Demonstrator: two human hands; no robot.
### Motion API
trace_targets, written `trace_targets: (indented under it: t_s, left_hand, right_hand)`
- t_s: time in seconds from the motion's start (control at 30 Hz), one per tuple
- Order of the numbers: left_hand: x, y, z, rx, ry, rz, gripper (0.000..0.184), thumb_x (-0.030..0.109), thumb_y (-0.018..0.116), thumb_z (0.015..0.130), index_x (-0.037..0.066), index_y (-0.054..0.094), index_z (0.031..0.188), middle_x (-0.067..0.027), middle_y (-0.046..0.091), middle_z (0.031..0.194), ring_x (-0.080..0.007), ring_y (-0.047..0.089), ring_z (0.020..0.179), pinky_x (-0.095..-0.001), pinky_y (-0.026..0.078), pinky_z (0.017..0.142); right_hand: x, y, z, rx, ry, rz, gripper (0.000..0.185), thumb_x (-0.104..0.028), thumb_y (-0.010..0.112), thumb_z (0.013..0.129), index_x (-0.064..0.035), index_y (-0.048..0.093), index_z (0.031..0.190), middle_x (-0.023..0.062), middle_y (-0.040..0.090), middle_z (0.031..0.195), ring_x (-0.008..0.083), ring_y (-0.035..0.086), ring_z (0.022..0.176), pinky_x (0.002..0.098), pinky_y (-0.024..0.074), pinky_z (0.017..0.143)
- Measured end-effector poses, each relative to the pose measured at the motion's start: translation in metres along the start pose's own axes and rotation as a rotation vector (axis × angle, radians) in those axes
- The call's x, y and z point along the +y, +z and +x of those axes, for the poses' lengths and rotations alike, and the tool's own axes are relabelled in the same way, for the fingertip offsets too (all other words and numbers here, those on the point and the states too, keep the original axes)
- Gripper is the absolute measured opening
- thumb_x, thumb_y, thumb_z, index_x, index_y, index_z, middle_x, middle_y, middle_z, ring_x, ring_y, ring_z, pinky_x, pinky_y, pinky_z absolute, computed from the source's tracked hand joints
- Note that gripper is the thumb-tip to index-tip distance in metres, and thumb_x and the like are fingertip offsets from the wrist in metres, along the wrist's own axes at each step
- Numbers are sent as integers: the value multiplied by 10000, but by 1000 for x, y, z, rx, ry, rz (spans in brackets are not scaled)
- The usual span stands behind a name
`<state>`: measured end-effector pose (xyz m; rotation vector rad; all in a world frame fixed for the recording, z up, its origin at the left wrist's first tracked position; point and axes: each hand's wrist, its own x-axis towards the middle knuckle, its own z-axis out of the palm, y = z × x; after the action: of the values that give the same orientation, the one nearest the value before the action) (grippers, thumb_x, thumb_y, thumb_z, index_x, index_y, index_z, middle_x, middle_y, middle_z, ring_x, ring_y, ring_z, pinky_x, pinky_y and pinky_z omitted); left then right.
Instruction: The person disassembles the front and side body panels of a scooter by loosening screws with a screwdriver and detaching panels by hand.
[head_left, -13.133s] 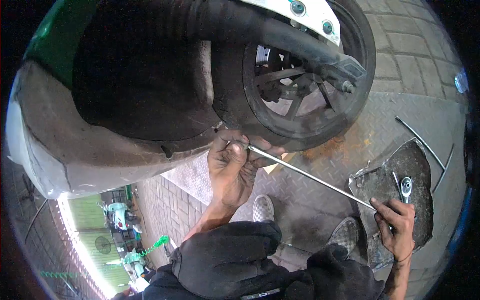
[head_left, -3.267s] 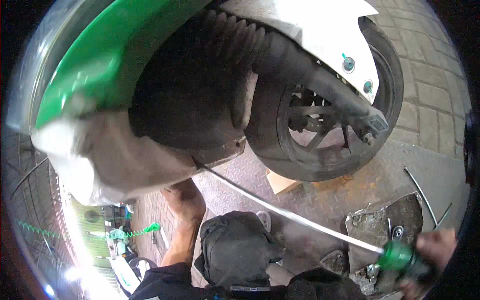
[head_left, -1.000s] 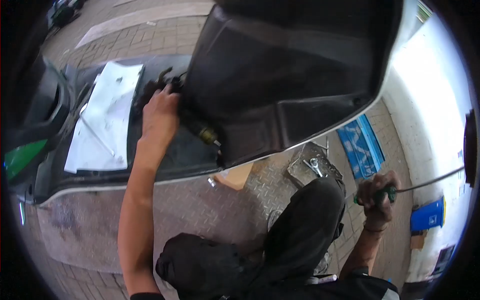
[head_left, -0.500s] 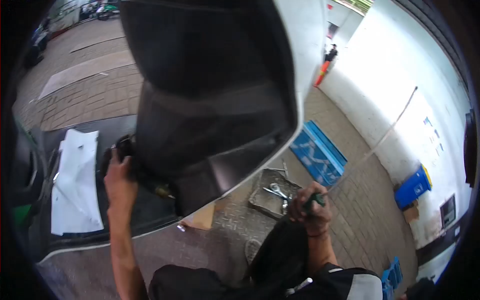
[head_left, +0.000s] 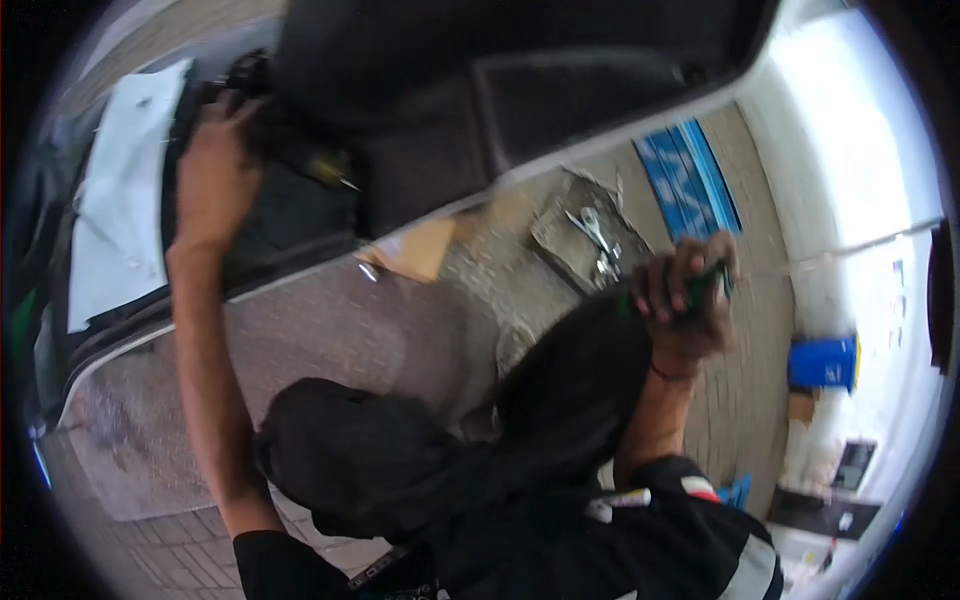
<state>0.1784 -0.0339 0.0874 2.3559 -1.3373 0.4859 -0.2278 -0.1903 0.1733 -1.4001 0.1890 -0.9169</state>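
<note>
My right hand (head_left: 688, 300) is closed around the green handle of a long screwdriver (head_left: 850, 250). Its thin shaft, blurred by motion, points right toward the white wall. My left hand (head_left: 218, 165) reaches up onto a dark part (head_left: 245, 75) on the black floor of a vehicle; its fingers bend over that part, and what they grip is partly hidden in shadow. Just left of this hand lies a white sheet (head_left: 125, 190). To its right, a tool with a yellowish handle (head_left: 325, 165) rests on the black surface, its metal tip pointing right.
A black seat-like panel (head_left: 420, 100) fills the top. Below its pale edge lie a piece of cardboard (head_left: 420, 248) and a grimy tray (head_left: 560, 240) holding a wrench (head_left: 592, 228) and other metal tools. Farther right are a blue case (head_left: 690, 180) and a blue bin (head_left: 825, 362).
The view has tilted down, so the vehicle sits higher in the frame. The screwdriver's shaft has swung from pointing up-right to nearly level. My left hand stays at the dark part.
</note>
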Motion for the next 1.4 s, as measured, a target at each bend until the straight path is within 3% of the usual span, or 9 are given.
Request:
trace_targets:
  t_s: [0.1, 0.4, 0.47, 0.67, 0.8, 0.93, 1.0, 1.17, 1.4]
  left_hand:
    - [-19, 11, 4, -78, 26, -54, 593, -45, 639, 712, 123, 600, 1279, -198, 503, 1409, -380, 503, 1276, -462, 421, 1080]
    - [-11, -9, 20, -74, 27, -69, 556, -18, 664, 722, 100, 618, 1264, -167, 505, 1443, -371, 473, 1328, -458, 410, 1091]
    - [-7, -13, 30, -240, -22, -47, 545, 3, 667, 746, 102, 615, 1280, -166, 493, 1457, -364, 457, 1347, -450, 405, 1095]
    - [1, -12, 30, -97, -4, 38, 476, -41, 575, 804, 36, 594, 1273, -186, 537, 1392, -374, 506, 1291, -439, 441, 1048]
    - [2, -40, 20, 189, -148, -268, 347, -70, 535, 845, -10, 632, 1173, -189, 669, 1146, -349, 644, 1036, -413, 503, 892]
    - [20, -85, -15, 367, -269, -1003, 221, 48, 598, 933, -37, 645, 1132, -95, 664, 1001, -199, 596, 865, -321, 470, 807]
    - [21, -100, -35, 379, -287, -1322, 212, 87, 618, 957, -50, 660, 1113, -53, 647, 968, -125, 561, 852, -277, 443, 797]
    - [2, -109, -65, 498, -269, -1582, 211, 110, 670, 932, -15, 665, 1102, -105, 633, 1018, -163, 578, 873, -317, 465, 813]
    - [13, -116, -78, 785, -472, -1542, 242, 154, 662, 947, -28, 648, 1106, -124, 668, 974, -194, 626, 852, -326, 521, 783]
  right_hand:
    - [0, 18, -3, 107, -29, -59, 329, -313, 686, 879, -51, 491, 919, 27, 463, 641, 119, 467, 458, 281, 429, 431]
    - [1, 19, -6, -75, -2, -226, 380, -320, 732, 862, -21, 500, 896, 16, 453, 583, 99, 444, 423, 265, 421, 410]
    - [-8, 28, -10, 33, 175, -309, 430, -330, 830, 777, 11, 583, 863, 84, 593, 664, 144, 546, 497, 276, 464, 458]
    - [-5, 24, -20, -8, 238, -471, 573, -405, 872, 731, 42, 621, 989, 64, 616, 704, 136, 579, 583, 260, 457, 539]
    - [3, 26, -19, -220, 215, -521, 644, -563, 713, 843, 54, 651, 1016, 48, 610, 697, 119, 569, 586, 259, 428, 525]
    - [23, 47, -15, -474, 260, -625, 527, -478, 625, 923, 44, 684, 965, 83, 602, 666, 166, 594, 565, 286, 449, 532]
    - [43, 63, -24, -477, 237, -639, 320, -257, 618, 947, 47, 698, 1007, 84, 619, 713, 170, 607, 600, 294, 460, 572]
    - [48, 90, -27, -541, 426, -735, 331, -34, 681, 858, 19, 667, 1184, 140, 634, 815, 275, 609, 676, 349, 479, 649]
    - [65, 106, -29, -664, 307, -682, 323, -100, 692, 880, 39, 676, 1170, 152, 619, 771, 264, 611, 662, 321, 473, 606]
